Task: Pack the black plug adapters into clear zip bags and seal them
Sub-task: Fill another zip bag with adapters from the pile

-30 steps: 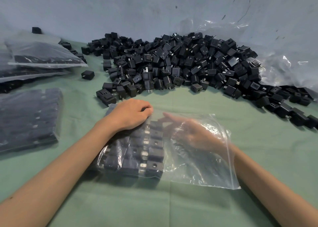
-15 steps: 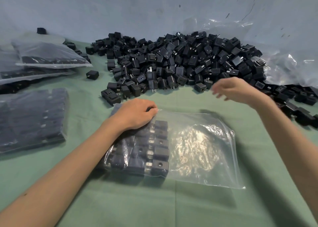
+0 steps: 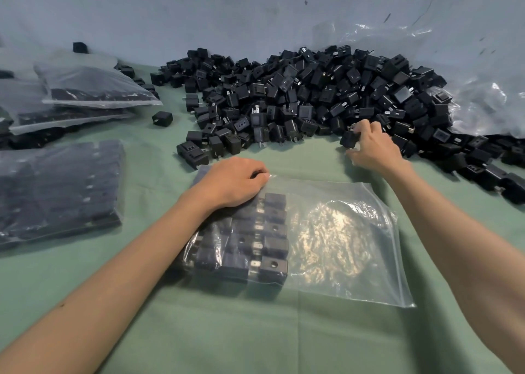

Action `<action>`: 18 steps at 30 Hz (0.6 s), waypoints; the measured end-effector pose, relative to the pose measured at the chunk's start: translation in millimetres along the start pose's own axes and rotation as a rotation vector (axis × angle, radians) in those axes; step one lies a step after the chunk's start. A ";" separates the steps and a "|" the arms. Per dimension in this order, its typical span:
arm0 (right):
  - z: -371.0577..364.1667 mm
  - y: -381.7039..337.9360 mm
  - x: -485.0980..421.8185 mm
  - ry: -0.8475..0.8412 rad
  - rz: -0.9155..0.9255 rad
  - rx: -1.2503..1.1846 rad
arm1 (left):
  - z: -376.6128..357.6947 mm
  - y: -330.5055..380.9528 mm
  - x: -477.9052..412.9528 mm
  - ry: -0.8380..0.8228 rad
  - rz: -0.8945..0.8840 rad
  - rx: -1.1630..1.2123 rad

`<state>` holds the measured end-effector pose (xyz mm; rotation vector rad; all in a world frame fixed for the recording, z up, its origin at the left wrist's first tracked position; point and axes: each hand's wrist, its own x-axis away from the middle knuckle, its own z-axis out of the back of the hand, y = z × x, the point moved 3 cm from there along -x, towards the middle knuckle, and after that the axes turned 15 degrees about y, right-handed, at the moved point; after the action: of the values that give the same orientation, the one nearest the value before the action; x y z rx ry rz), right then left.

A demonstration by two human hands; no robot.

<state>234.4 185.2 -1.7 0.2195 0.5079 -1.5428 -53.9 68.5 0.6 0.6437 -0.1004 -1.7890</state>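
Note:
A clear zip bag (image 3: 341, 243) lies flat on the green cloth in front of me. Its left half holds rows of black plug adapters (image 3: 255, 243); its right half is empty film. My left hand (image 3: 230, 183) presses down on the bag's far left corner, fingers curled on the plastic. A big heap of loose black adapters (image 3: 298, 95) covers the far side of the table. My right hand (image 3: 372, 146) is at the heap's near edge, fingers closed around one adapter (image 3: 349, 140).
Filled bags (image 3: 56, 192) lie at the left, with more stacked bags (image 3: 85, 89) behind them. A single adapter (image 3: 162, 118) sits apart between them and the heap. Crumpled clear plastic (image 3: 483, 95) lies at the far right against the wall.
My right hand came out of the bag, reached to the heap's near edge and closed on an adapter. My left hand stayed on the bag.

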 end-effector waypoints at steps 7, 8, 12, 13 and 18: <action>-6.2 -8.7 -5.8 -0.049 0.112 -0.028 | 0.6 -0.1 0.4 0.000 -0.002 0.005; -5.6 -7.4 -0.5 -0.020 0.121 -0.042 | 0.3 -0.1 0.2 0.000 -0.003 0.006; 6.7 6.4 29.9 0.087 0.076 -0.200 | -0.4 -0.3 0.5 0.003 -0.003 0.013; 11.6 12.3 38.0 0.094 0.045 -0.240 | -0.4 -0.3 0.6 0.004 -0.001 0.017; 41.1 38.0 79.1 0.017 -0.132 -0.400 | 0.1 0.1 -0.5 -0.003 -0.009 0.000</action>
<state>275.0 97.5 -7.4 -0.1107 0.8445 -1.5319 -53.8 68.9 0.9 0.6423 -0.0991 -1.7984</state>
